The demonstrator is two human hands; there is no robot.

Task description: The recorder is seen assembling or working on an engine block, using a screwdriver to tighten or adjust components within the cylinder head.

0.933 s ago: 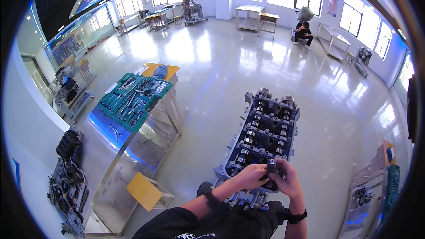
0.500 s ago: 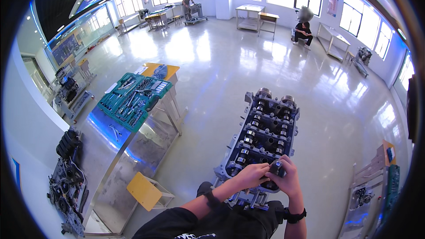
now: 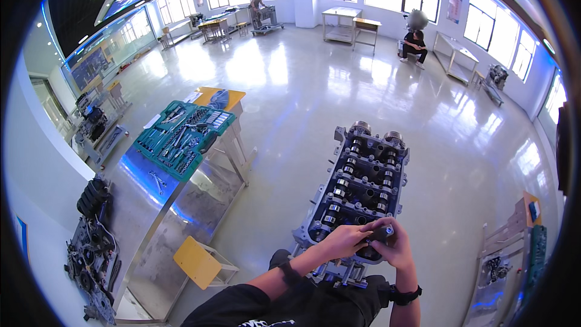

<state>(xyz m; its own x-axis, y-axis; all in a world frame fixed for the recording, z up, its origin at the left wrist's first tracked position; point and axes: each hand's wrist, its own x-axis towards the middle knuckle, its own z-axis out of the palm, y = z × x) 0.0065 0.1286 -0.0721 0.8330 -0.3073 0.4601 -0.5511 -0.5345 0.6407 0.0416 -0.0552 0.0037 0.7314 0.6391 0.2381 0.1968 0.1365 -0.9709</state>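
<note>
In front of me stands an engine cylinder head (image 3: 370,197) with two camshafts exposed along its length. Over its near end, my two hands meet around a dark tool with a bright square tip (image 3: 381,233), which looks like the head of a ratchet. My right hand (image 3: 399,247) is curled around it from the right, thumb and fingers closed. From the left, my left hand (image 3: 345,241) pinches at the same tool with its fingertips. The rest of the tool is hidden by my fingers.
To my left, a metal workbench (image 3: 140,191) carries an open green socket set (image 3: 184,133) and loose wrenches (image 3: 158,181). A yellow-topped stool (image 3: 196,260) stands beside it. Engine parts (image 3: 91,260) lie far left. Another bench (image 3: 493,290) is at right. Two people are far off.
The dark tool has tilted to the right, its square tip now slightly lower and further right. My right-hand fingers have shifted around it, and the left fingertips reach further over.
</note>
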